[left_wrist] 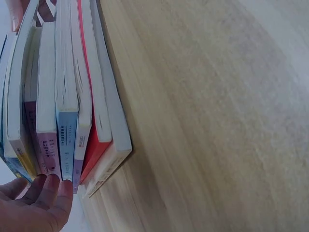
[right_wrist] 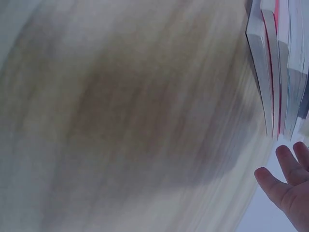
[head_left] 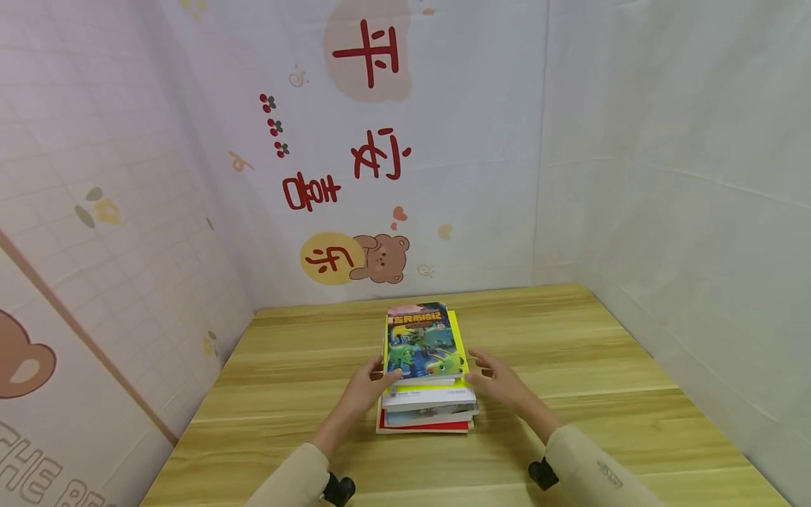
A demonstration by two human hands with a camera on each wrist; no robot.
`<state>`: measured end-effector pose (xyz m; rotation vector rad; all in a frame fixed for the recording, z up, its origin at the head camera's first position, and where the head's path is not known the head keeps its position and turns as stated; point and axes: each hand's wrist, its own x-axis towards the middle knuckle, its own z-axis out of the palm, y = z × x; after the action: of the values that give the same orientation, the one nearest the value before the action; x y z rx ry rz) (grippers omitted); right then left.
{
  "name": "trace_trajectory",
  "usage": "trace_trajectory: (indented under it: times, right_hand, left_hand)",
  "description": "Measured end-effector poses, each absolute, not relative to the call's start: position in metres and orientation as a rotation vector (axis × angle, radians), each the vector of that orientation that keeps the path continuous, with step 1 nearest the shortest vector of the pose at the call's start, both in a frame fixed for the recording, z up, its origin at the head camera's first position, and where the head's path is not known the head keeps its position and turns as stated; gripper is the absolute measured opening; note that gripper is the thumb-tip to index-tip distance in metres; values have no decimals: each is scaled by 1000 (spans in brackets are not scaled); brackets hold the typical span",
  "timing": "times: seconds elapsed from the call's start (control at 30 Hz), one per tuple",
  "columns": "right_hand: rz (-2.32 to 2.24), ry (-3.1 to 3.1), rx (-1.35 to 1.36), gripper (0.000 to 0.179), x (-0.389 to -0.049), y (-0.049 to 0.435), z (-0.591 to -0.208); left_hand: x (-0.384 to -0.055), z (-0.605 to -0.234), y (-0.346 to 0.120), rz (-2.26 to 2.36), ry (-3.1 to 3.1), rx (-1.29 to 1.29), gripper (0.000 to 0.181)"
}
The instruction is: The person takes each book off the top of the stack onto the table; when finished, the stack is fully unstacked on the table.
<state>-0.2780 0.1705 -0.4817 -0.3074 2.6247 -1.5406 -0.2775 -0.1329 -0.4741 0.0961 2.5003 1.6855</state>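
While a stack of books (head_left: 432, 396) stands on the wooden table (head_left: 285, 394), a colourful book (head_left: 423, 343) on top, the left hand (head_left: 366, 387) is at the stack's left side — fingers close together, tips at the spines (left_wrist: 67, 145) — and the right hand (head_left: 499, 384) is at its right, fingers spread, contact unclear; behind hangs a white cloth (head_left: 475, 141) printed with red characters (head_left: 370, 53).

Book stack (head_left: 426, 352) amid free tabletop (head_left: 570, 352)
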Motion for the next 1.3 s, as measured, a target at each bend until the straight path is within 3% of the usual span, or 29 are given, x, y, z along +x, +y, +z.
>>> trace_trajectory:
  times: [0.27, 0.87, 1.3]
  right_hand:
    - [-1551, 2600, -288, 59, -274, 165, -485]
    - [-1582, 2558, -233, 60, -272, 164, -492]
    - [-1573, 2533, -230, 64, -272, 162, -492]
  left_hand:
    - [-276, -475, -130, 1684, 2497, 100, 75]
    - [-282, -480, -137, 1645, 2509, 123, 77]
    - [-287, -474, -137, 1795, 2372, -66, 68]
